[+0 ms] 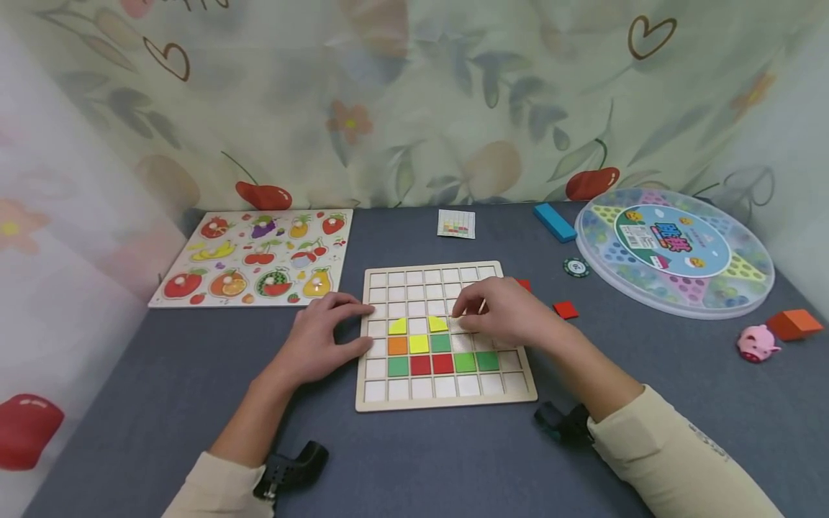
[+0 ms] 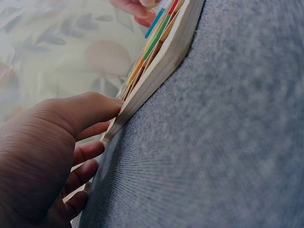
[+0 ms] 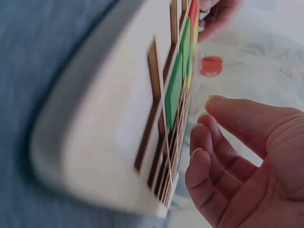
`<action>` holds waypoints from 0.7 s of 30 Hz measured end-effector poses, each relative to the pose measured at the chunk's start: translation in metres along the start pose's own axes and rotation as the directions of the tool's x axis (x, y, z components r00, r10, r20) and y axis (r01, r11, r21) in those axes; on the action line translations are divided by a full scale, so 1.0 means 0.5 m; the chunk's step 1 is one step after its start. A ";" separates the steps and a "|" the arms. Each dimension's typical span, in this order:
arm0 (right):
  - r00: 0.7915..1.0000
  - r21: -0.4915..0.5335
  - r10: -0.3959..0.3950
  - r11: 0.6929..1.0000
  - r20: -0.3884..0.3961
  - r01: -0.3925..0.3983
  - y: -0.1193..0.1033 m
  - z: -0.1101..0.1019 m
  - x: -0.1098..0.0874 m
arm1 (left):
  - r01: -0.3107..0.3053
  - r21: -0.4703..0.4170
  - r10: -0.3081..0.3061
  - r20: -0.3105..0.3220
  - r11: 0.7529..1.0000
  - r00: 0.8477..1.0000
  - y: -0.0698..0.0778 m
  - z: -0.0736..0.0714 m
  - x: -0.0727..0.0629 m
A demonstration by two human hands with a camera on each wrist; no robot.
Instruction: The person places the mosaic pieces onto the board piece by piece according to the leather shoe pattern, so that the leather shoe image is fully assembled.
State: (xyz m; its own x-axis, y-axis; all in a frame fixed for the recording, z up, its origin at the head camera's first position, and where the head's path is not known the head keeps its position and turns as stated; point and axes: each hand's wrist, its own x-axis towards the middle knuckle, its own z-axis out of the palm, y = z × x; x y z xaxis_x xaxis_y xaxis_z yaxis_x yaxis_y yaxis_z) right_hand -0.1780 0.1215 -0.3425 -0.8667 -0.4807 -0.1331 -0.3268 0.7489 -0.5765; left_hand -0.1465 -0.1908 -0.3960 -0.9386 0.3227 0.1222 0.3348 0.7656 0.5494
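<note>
A pale wooden grid board [image 1: 447, 399] lies on the dark cloth, with square cells. Several coloured tiles sit in it: green, red and orange squares, a yellow square [image 1: 419, 344] and two cut-cornered yellow tiles, one being the right yellow tile [image 1: 438, 324]. My left hand [image 1: 317, 338] touches the board's left edge with thumb and fingertips, spread apart. Over the board's right half hovers my right hand [image 1: 499, 309], fingers bent, close to the right yellow tile. In the right wrist view no tile shows between the thumb and fingers of the right hand [image 3: 247, 156].
A small pattern card [image 1: 456, 224] lies behind the board. A fruit puzzle board [image 1: 252, 259] is at back left. Rightward are a red tile [image 1: 565, 310], a blue block [image 1: 555, 222], a poker chip [image 1: 576, 267], a round game box [image 1: 673, 252], a pig toy [image 1: 756, 343] and an orange block [image 1: 794, 324].
</note>
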 end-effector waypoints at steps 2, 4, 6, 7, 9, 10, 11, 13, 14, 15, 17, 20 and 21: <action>1.000 -0.001 0.013 1.000 -0.009 -0.013 0.008 -0.011 -0.004 | 0.004 0.000 -0.004 0.002 1.000 1.000 0.000 0.000 0.000; 0.999 -0.006 0.031 0.999 -0.022 -0.032 0.019 -0.021 -0.010 | 0.003 0.000 -0.003 0.003 1.000 1.000 0.001 -0.001 0.000; 0.999 -0.015 0.031 0.999 -0.035 -0.031 0.030 -0.030 -0.017 | 0.001 0.001 -0.001 0.002 1.000 1.000 0.001 -0.001 0.000; 0.999 -0.023 0.029 0.999 -0.043 -0.030 0.037 -0.034 -0.020 | 0.001 0.001 -0.001 0.003 1.000 1.000 0.001 -0.001 0.000; 0.998 -0.041 0.035 0.998 -0.059 -0.038 0.049 -0.042 -0.028 | 0.000 0.002 0.000 0.002 1.000 1.000 0.000 -0.001 0.000; 0.997 -0.050 0.037 0.998 -0.066 -0.040 0.055 -0.046 -0.032 | 0.001 0.003 -0.001 0.002 1.000 1.000 0.000 0.000 0.000; 0.997 -0.061 0.035 0.997 -0.073 -0.040 0.062 -0.049 -0.035 | 0.001 0.004 -0.001 0.002 1.000 1.000 -0.001 0.000 0.000; 0.995 -0.072 0.042 0.996 -0.087 -0.048 0.076 -0.056 -0.041 | 0.001 0.005 -0.001 0.001 1.000 1.000 -0.001 0.000 0.000; 0.995 -0.074 0.049 0.996 -0.091 -0.056 0.083 -0.059 -0.044 | 0.001 0.005 -0.001 0.001 1.000 1.000 -0.002 0.000 -0.001; 0.994 -0.074 0.057 0.995 -0.096 -0.064 0.091 -0.063 -0.048 | 0.001 0.005 -0.001 0.000 1.000 1.000 -0.002 0.000 -0.001; 0.992 -0.079 0.069 0.994 -0.105 -0.077 0.108 -0.070 -0.054 | 0.000 0.005 0.000 0.000 1.000 1.000 -0.002 0.000 -0.001; 0.989 -0.088 0.092 0.991 -0.111 -0.102 0.133 -0.082 -0.065 | -0.001 0.002 0.001 0.001 1.000 1.000 -0.001 0.000 -0.001; 0.989 -0.096 0.097 0.989 -0.113 -0.108 0.142 -0.087 -0.068 | -0.001 0.000 0.001 0.001 1.000 1.000 -0.001 0.000 -0.001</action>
State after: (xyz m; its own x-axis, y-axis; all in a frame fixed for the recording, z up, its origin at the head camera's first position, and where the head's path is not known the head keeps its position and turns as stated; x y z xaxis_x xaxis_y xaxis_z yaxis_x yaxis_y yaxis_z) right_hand -0.1879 0.2108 -0.3440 -0.9314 -0.3508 -0.0968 -0.2654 0.8369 -0.4787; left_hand -0.1462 -0.1915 -0.3963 -0.9382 0.3239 0.1220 0.3356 0.7653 0.5493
